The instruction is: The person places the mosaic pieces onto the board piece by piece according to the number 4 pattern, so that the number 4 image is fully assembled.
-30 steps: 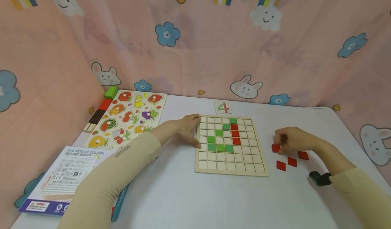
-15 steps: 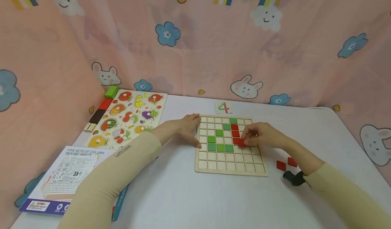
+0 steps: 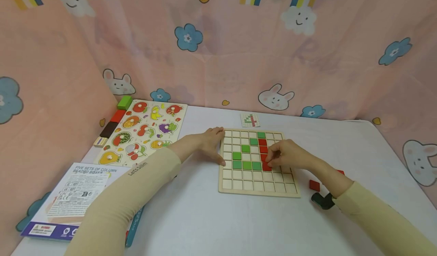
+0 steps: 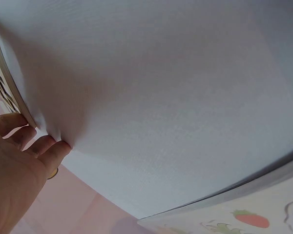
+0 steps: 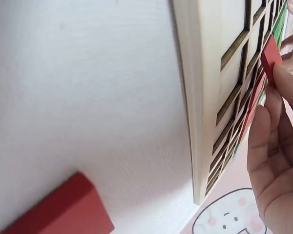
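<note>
Two hands: both at the grid board (image 3: 258,189), which lies mid-table on the white cloth (image 3: 211,218).
Right hand (image 3: 285,155): over the board's middle, fingers (image 5: 266,126) curled and pinching a red tile (image 3: 266,167) at the cell just right of the green row.
Red tile: tilted at the board's face in the wrist view (image 5: 269,57), not flat in its cell.
Left hand (image 3: 209,144): rests against the board's left edge, fingers (image 4: 44,146) straight and close together, thumb along the near side.
Board: green tiles (image 3: 246,165) form a diagonal and a row; red tiles (image 3: 263,146) run down a column.
Spare tile (image 3: 314,185): red, on the cloth right of the board.
Pattern card (image 3: 250,120): just beyond the board's far edge.
Fruit puzzle (image 3: 143,132): far left.
Box (image 3: 73,199): near left.
</note>
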Demonstrator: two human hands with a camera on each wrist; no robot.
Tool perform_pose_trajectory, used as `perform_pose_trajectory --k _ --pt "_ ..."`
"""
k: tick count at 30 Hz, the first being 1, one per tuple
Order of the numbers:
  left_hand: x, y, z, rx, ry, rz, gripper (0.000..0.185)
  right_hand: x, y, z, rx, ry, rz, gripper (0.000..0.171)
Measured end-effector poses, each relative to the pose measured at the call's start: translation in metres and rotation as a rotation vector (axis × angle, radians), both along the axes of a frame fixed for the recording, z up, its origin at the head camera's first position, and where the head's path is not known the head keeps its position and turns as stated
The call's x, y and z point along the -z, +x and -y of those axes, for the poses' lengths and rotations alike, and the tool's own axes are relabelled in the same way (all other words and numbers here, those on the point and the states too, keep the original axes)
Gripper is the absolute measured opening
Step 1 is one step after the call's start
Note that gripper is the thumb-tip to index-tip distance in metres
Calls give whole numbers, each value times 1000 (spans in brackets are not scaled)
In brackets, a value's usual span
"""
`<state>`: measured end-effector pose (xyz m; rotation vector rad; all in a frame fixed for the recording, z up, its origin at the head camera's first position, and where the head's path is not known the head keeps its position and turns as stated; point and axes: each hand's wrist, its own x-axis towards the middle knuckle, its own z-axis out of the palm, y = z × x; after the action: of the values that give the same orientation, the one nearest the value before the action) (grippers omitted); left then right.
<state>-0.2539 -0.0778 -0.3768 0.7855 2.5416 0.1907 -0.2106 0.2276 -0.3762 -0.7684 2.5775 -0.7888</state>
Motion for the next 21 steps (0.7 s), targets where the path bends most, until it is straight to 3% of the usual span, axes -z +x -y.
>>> perform_pose_trajectory --k 10,16,21 --pt "-1 1 -1 -4 -3 6 119 -1 3 -19 47 54 -34 10" --pt "-3 1 -1 -5 -17 3 119 -11 3 -62 89 114 -20 10" --pt "-2 1 0 -2 -18 12 120 -13 4 -110 132 139 74 10"
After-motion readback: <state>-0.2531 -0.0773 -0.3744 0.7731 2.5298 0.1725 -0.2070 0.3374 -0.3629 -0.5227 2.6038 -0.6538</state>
